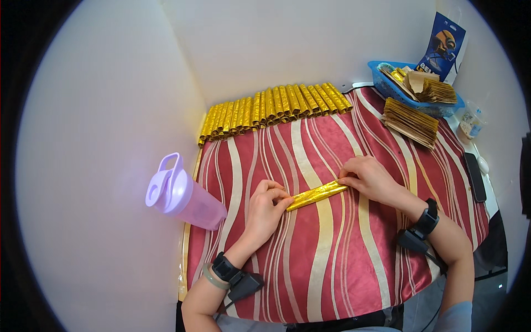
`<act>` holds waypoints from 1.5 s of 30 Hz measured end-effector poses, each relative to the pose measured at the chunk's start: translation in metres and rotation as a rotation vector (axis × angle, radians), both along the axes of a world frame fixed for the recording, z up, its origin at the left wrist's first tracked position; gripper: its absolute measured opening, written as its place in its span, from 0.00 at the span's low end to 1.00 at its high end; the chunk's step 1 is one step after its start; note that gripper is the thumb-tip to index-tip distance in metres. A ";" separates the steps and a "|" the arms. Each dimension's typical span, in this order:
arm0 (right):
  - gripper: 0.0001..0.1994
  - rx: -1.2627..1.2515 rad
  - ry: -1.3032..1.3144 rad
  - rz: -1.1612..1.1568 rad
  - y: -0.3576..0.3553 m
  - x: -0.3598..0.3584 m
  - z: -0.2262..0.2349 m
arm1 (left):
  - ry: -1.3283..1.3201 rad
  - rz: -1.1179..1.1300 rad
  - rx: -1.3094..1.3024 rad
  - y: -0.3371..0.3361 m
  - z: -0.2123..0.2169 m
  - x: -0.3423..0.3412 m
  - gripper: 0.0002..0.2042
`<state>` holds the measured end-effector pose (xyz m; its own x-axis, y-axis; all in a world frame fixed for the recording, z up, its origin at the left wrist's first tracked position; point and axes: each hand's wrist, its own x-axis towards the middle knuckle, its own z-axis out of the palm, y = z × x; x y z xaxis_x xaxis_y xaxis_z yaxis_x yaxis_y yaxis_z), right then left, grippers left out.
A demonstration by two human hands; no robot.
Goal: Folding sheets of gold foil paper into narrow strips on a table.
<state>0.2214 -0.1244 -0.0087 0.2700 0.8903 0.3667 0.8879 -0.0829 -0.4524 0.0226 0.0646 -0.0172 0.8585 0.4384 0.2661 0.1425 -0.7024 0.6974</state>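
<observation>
On striped cloth (332, 249), gold roll (316, 195), blue bag (442, 47) behind

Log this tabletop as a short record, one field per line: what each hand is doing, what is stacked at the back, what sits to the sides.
left hand: left hand pinches the near end of a gold foil roll
right hand: right hand pinches its far end
surface: red tablecloth with cream wavy stripes
back row: finished gold rolls laid side by side
right side: stack of brown paper sheets; blue basket with more sheets
left side: lilac bottle lying on its side
</observation>
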 end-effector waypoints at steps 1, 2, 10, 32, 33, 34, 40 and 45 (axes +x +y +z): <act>0.07 0.000 0.001 0.000 0.000 0.000 0.000 | 0.006 -0.003 -0.008 0.000 0.000 0.000 0.05; 0.07 -0.002 0.036 -0.003 0.000 0.000 0.000 | 0.012 -0.006 -0.017 0.000 0.000 0.000 0.05; 0.06 -0.013 0.339 -0.017 0.002 -0.001 0.002 | 0.048 -0.089 0.063 0.005 -0.001 0.000 0.06; 0.07 0.057 0.273 0.144 -0.003 -0.006 0.004 | -0.199 -0.068 0.198 0.004 0.000 -0.004 0.02; 0.08 0.169 0.176 0.168 -0.002 -0.007 0.002 | -0.197 -0.072 0.200 0.003 0.000 -0.005 0.02; 0.08 0.170 0.177 0.164 -0.003 -0.007 0.003 | -0.201 -0.052 0.219 0.003 0.000 -0.005 0.02; 0.12 0.149 0.246 0.133 -0.004 -0.010 0.007 | -0.224 -0.050 0.159 0.002 0.003 -0.007 0.02; 0.10 0.122 0.252 0.081 -0.005 -0.009 0.005 | -0.274 -0.047 0.086 0.002 0.003 -0.006 0.03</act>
<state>0.2127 -0.1290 -0.0041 0.2965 0.8658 0.4031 0.7478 0.0521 -0.6619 0.0162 0.0666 -0.0141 0.7679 0.3659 0.5258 -0.0770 -0.7621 0.6428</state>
